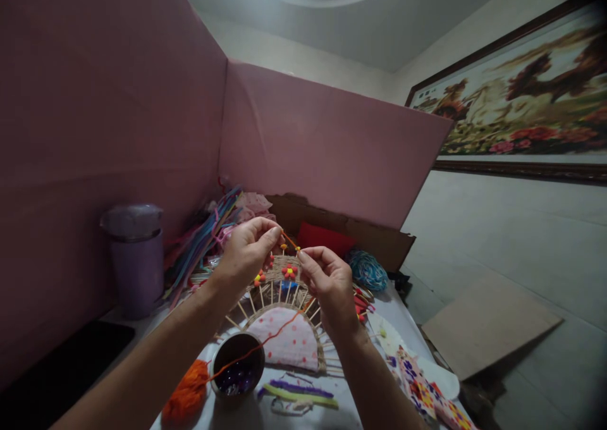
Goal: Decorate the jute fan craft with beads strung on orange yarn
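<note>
Above a half-round craft of thin sticks and woven twine (310,267), my left hand (251,246) pinches a strand of orange yarn (290,240). The strand runs taut to my right hand (332,284), whose thumb and finger are closed on it beside a small yellow bit. From the right hand the yarn trails down across the craft's dotted pink fabric centre (289,338) and over a dark-mouthed cup (238,363) to an orange yarn ball (187,395). Red and yellow flowers (289,272) sit along the twine band. My right hand hides part of the sticks.
A lidded purple container (137,259) stands at the left, near a heap of coloured pipe cleaners (202,243). Blue yarn (367,270) lies at the back right. Purple and green strips (298,392) are in front, with patterned fabric (420,382) at the right edge.
</note>
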A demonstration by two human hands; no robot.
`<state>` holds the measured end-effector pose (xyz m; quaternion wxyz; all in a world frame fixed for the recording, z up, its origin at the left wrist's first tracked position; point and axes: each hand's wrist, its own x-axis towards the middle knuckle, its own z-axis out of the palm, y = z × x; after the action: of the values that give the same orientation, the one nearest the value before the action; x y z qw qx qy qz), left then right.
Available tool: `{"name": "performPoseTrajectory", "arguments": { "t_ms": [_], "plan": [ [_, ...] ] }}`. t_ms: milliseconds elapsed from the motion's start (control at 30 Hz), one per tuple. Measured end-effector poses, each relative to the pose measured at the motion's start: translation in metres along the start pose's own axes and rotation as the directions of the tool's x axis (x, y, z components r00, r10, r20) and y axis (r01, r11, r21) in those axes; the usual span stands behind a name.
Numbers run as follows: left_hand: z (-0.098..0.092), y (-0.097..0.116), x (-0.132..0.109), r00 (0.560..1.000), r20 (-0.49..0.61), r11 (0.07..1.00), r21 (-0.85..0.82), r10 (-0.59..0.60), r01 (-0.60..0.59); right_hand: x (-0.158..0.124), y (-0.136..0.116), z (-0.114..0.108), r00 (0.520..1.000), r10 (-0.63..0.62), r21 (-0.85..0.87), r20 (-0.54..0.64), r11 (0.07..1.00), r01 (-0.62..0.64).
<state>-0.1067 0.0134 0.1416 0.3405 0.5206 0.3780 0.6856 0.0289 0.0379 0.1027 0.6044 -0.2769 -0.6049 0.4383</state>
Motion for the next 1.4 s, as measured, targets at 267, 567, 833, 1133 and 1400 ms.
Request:
{"name": "performPoseTrajectory", "arguments": {
  "t_ms": [267,567,833,1133,1400],
  "plan": [
    [-0.002,0.001,0.0,0.999,-0.004,0.952,-0.303,-0.052,0.049,0.003,0.003,-0.001,0.999,0.033,0.036,-0.018,0.999,-0.032],
    [-0.004,-0.002,0.002,0.982,0.171,0.829,-0.536,-0.081,0.161,0.0,0.004,0.0,0.993,-0.11,-0.141,-0.038,0.985,0.104],
    [-0.003,-0.003,0.002,0.991,0.129,0.886,-0.454,-0.04,0.095,-0.002,0.007,0.0,0.993,-0.116,-0.166,-0.011,0.98,0.113],
    [-0.002,-0.001,0.002,0.998,0.069,0.928,-0.371,-0.001,0.027,-0.006,0.006,0.002,0.982,-0.19,-0.299,-0.006,0.937,0.179],
    [-0.005,-0.006,0.002,0.978,0.139,0.979,0.11,0.156,-0.171,0.005,0.006,0.0,0.977,0.194,0.137,0.091,0.969,-0.205]
  ]
}}
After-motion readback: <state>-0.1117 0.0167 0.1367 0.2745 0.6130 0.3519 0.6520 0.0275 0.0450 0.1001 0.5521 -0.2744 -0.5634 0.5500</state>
